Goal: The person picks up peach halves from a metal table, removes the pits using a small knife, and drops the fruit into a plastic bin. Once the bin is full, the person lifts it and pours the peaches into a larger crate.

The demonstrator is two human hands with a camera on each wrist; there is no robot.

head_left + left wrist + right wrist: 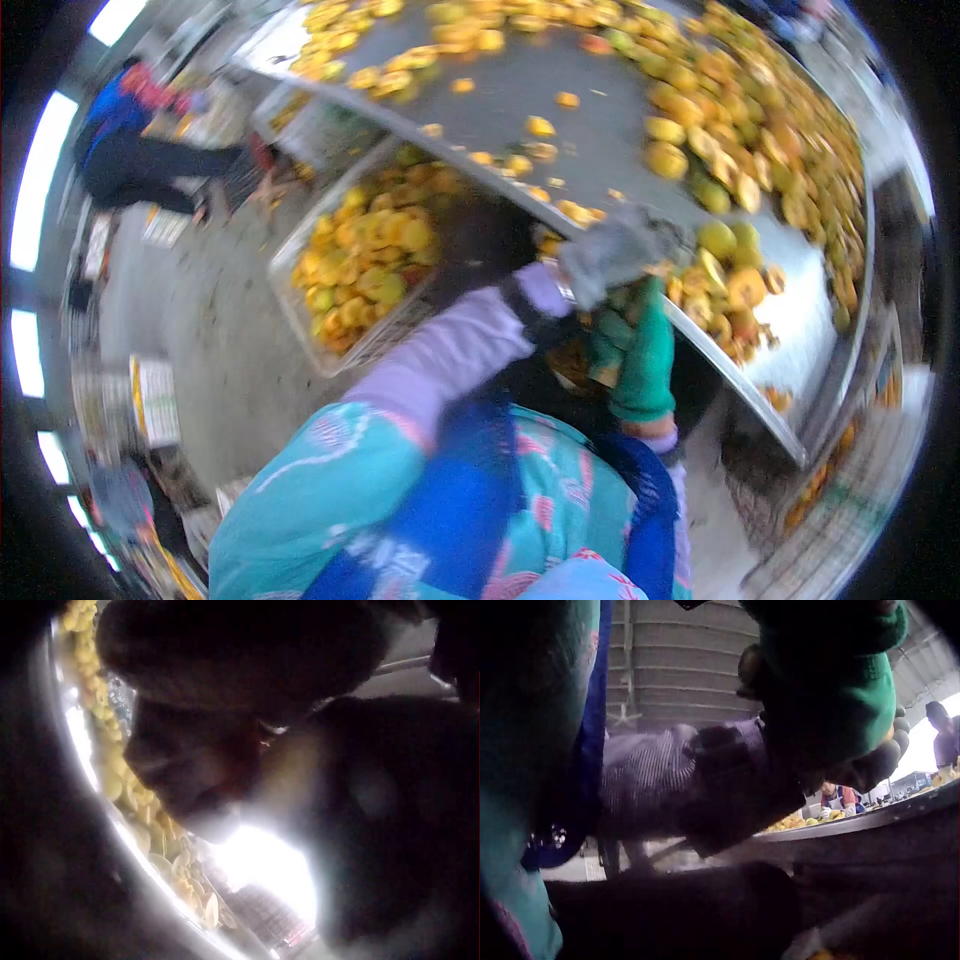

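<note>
My left hand (615,250), in a grey glove below a purple sleeve, is blurred at the near edge of a metal table (480,120). Close under it is my right hand (622,335), in a green glove with dark grey fingers; the two overlap in the head view. Curled, dark-coated fingers (881,761) show in the right wrist view. A blurred yellowish patch (292,769) shows between dark shapes in the left wrist view. I cannot tell what either hand holds. Halved yellow fruit (745,285) and whole greenish fruit (716,238) lie just beyond the hands.
A large heap of cut fruit (750,120) covers the table's far side. Left of my arm, a crate (300,290) on the floor is full of fruit pieces. Another person (140,140) bends over at the far left. White crates (152,400) stand on the concrete floor.
</note>
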